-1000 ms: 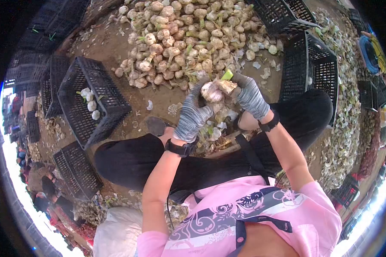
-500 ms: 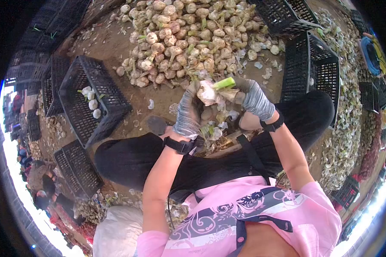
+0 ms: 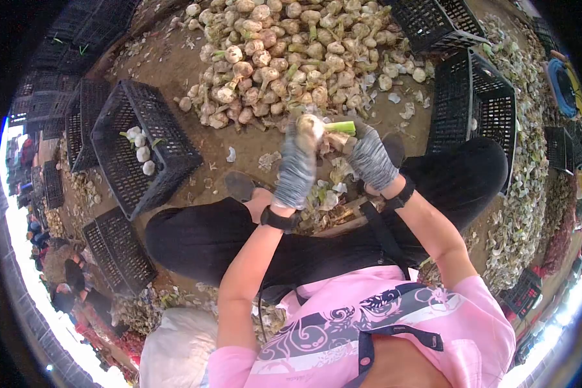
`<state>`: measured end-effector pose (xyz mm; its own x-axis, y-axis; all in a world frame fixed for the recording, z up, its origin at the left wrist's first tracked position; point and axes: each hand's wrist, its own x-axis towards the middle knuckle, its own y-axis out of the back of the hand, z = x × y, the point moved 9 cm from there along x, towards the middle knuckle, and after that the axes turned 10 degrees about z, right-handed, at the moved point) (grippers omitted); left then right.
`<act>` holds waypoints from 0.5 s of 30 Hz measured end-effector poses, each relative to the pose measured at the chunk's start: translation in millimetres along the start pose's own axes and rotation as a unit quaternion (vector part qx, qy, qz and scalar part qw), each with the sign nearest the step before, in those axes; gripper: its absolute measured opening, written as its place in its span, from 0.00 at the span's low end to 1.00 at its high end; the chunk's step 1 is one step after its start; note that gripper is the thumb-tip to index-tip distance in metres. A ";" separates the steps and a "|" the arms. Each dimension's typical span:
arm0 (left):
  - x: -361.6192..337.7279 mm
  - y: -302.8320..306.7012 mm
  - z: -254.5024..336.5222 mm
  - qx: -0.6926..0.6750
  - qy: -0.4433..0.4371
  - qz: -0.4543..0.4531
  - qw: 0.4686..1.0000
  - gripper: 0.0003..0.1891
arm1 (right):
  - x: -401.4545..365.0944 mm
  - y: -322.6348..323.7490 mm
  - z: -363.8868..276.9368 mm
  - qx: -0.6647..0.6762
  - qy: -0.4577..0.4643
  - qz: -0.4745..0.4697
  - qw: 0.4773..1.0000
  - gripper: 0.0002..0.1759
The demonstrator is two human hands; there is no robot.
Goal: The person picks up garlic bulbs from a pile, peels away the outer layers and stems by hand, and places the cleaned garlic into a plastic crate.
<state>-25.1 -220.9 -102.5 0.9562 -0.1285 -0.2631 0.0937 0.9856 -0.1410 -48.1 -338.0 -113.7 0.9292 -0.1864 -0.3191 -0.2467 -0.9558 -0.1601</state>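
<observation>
My left hand point(image 3: 296, 169), in a grey striped glove, is closed around a whitish garlic bulb point(image 3: 310, 127) whose cut green stem point(image 3: 340, 127) points right. My right hand point(image 3: 372, 158), gloved alike, has its fingers closed on loose outer skin and leaf beside the stem. Both hands are close together above the ground, between my bent knees. Just beyond them lies a large heap of garlic bulbs point(image 3: 271, 58). Loose peelings point(image 3: 326, 194) lie below the hands.
A black crate point(image 3: 136, 187) at the left holds several white bulbs point(image 3: 142, 154). Other black crates point(image 3: 452, 103) stand at the right. Peelings point(image 3: 511, 194) cover the ground along the right side. A white sack point(image 3: 178, 343) is at lower left; people point(image 3: 71, 278) are farther left.
My left hand has shifted slightly right and turned the bulb. My right hand has moved a little left and down, and the skin has been drawn partly off the bulb's side.
</observation>
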 end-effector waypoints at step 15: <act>12.5 32.5 -5.8 0.019 0.119 0.078 0.990 0.23 | -7.3 11.8 13.9 -0.037 -0.020 -0.015 0.999 0.28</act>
<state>-11.7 -191.1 -115.9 0.8678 0.0078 -0.4968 -0.0351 0.9983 -0.0456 -61.7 -344.7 -126.3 0.9237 -0.1487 -0.3530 -0.1956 -0.9755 -0.1007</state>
